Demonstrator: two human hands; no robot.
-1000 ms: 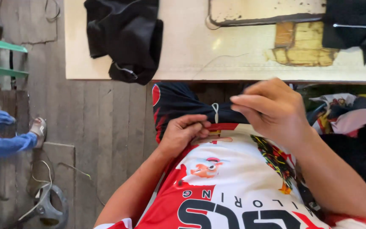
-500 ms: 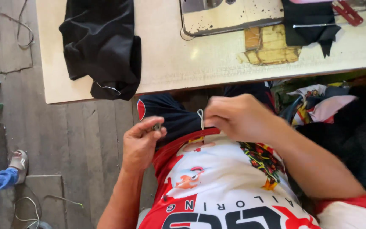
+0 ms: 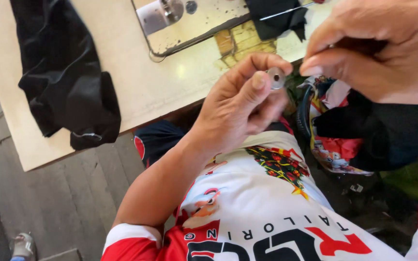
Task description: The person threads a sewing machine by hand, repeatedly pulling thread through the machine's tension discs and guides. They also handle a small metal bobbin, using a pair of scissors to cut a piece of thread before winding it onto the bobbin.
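We see left hand (image 3: 240, 104) raised over lap, thumb and fingers pinched on small round metal bobbin (image 3: 276, 77). Right hand (image 3: 383, 48) just beside bobbin, thumb and forefinger pinched narrow; what they grip, we cannot tell. Bench (image 3: 141, 92) beyond carries black cloth (image 3: 64, 72) and metal sewing-machine plate (image 3: 194, 21).

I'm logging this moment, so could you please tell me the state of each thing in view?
Left hand: raised, pinching the bobbin.
Bobbin: small, round, metal, held between thumb and fingers.
Right hand: raised beside the bobbin, fingertips pinched together; what it holds cannot be seen.
Black cloth: crumpled, hanging over the table edge.
Table: bearing the cloth and a metal plate.
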